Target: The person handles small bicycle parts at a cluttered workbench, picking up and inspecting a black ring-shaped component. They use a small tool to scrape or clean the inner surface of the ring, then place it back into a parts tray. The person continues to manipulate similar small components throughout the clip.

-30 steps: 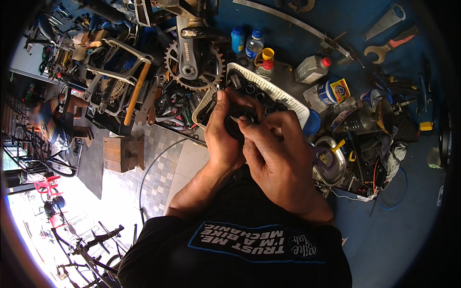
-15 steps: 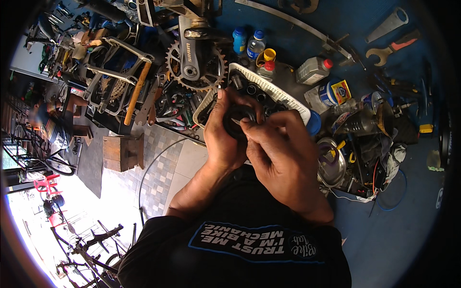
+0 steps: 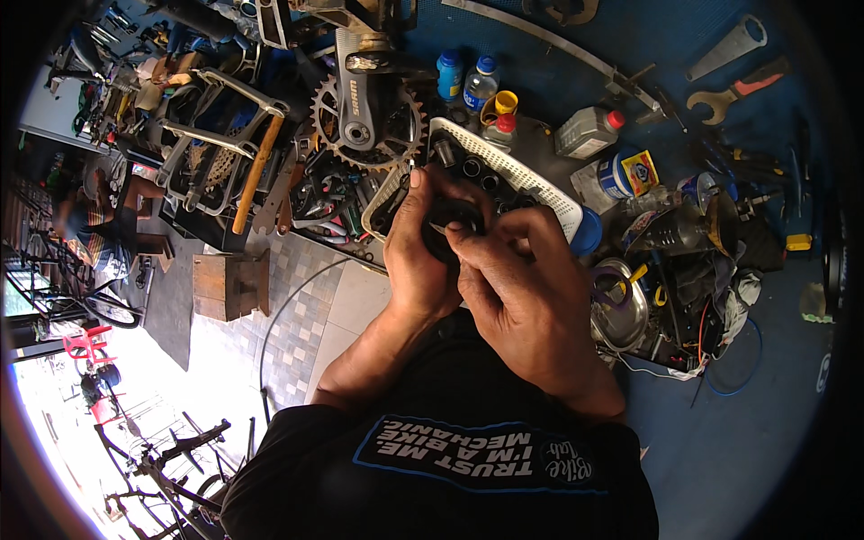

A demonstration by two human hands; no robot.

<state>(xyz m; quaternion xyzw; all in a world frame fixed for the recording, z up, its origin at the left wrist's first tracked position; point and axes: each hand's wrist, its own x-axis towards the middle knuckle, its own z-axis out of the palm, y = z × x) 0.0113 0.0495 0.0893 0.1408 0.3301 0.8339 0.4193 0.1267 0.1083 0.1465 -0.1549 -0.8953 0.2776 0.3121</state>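
Observation:
Close in front of my chest is a black ring-shaped part, dark and partly covered by my fingers. My left hand wraps round it from the left, thumb pointing up. My right hand comes at it from the right, its thumb tip pressed to the ring's near edge. The other right fingers are curled, and what lies under them is hidden. Just beyond my hands is a cream plastic basket of dark sockets and cylindrical parts. A grey crank arm with a toothed chainring stands beyond my left thumb.
Bottles and a grey jug stand behind the basket. A metal bowl lies right of my right hand. At left are a wooden-handled tool, a wooden box and a seated person.
The black ring has tilted between my hands, so its opening shows less. My right thumb has shifted slightly left along its edge. My left hand keeps nearly the same place.

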